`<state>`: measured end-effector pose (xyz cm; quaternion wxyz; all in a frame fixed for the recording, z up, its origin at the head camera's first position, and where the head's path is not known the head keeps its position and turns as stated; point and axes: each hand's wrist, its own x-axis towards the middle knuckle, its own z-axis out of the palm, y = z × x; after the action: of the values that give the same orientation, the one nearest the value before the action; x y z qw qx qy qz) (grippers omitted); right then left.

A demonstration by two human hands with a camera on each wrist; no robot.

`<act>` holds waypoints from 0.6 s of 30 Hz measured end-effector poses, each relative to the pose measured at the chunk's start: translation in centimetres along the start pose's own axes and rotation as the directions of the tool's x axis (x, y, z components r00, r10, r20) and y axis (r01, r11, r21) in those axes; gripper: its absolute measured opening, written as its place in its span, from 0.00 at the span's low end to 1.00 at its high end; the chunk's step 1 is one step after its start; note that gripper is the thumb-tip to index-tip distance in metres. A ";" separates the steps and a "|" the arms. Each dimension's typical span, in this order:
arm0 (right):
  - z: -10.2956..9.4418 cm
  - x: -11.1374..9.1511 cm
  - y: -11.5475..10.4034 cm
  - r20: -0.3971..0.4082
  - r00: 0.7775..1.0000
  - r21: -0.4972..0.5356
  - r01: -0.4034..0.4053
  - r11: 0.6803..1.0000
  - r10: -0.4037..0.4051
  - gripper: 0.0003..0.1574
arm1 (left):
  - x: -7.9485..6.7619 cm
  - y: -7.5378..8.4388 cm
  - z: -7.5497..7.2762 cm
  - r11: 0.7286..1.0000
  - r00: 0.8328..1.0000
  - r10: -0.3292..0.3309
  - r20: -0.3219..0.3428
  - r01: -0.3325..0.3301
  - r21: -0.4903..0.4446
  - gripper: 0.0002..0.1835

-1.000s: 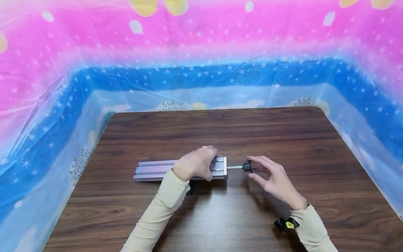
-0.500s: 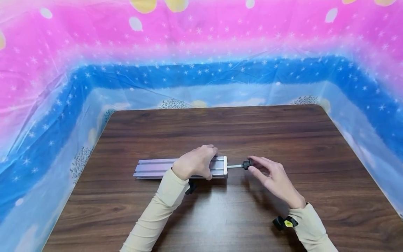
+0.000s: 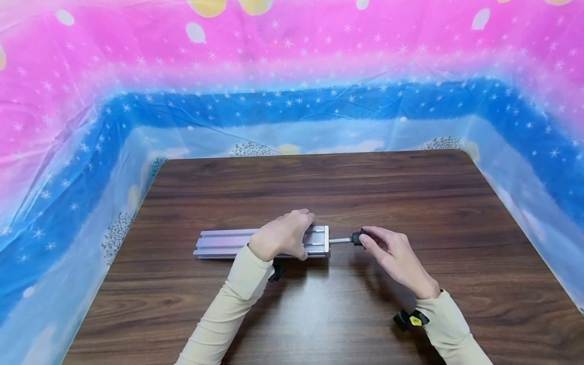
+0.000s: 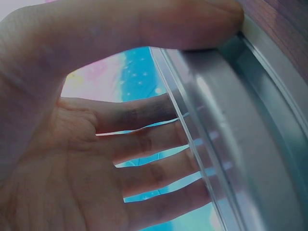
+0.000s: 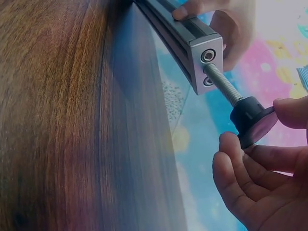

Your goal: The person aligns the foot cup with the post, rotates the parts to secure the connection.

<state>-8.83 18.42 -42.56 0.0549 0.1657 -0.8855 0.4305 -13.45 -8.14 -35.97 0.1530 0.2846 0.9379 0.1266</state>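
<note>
Here, rail (image 3: 224, 244) lies clasped beneath left grip (image 3: 284, 236); knob (image 3: 357, 239) sits pinched in right grip (image 3: 399, 259).

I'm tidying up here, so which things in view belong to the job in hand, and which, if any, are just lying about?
Part of the job:
silver profile
end plate
threaded rod
black knob

Surroundings rather than loose items:
wooden table
patterned cloth

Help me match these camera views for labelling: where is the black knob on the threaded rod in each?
Head: the black knob is right of centre, below mid-height.
Left wrist: not in it.
Right wrist: right of centre, about mid-height.
Shared landmark: the grooved metal bar, partly visible in all three views.
</note>
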 end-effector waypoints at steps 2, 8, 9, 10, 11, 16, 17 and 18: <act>0.1 0.1 0.1 0.005 1.000 0.013 -0.023 1.000 0.023 0.22 | -0.1 0.0 0.0 1.000 1.000 0.001 0.001 -0.001 -0.001 0.32; 0.4 0.1 0.1 0.020 0.996 0.006 -0.088 0.996 0.088 0.20 | -0.2 0.1 0.2 1.000 1.000 0.013 -0.009 -0.013 0.002 0.32; 0.5 0.1 0.1 0.023 0.995 0.005 -0.099 0.995 0.099 0.21 | -0.2 0.1 0.2 1.000 1.000 0.014 -0.011 -0.014 0.005 0.32; 0.5 0.2 0.0 0.026 0.994 0.006 -0.111 0.994 0.111 0.22 | -0.2 0.1 0.3 1.000 1.000 0.015 -0.012 -0.015 0.009 0.32; 0.5 0.2 0.0 0.028 0.992 0.005 -0.121 0.993 0.121 0.23 | -0.2 0.1 0.3 1.000 1.000 0.015 -0.012 -0.015 0.014 0.32; 0.6 0.3 -0.2 0.020 0.985 -0.007 -0.170 0.985 0.170 0.31 | -0.1 0.2 0.2 1.000 1.000 0.008 -0.005 -0.008 0.013 0.32; 0.6 0.3 -0.2 0.019 0.984 -0.005 -0.175 0.985 0.175 0.32 | -0.1 0.2 0.2 1.000 1.000 0.008 -0.003 -0.008 0.005 0.32; 0.6 0.3 -0.2 0.019 0.984 -0.001 -0.179 0.984 0.178 0.33 | -0.1 0.2 0.2 1.000 1.000 0.008 -0.002 -0.008 -0.004 0.31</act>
<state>-9.04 17.71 -42.71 0.0077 0.0897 -0.8971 0.4326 -13.19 -8.07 -36.02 0.1523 0.2879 0.9366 0.1293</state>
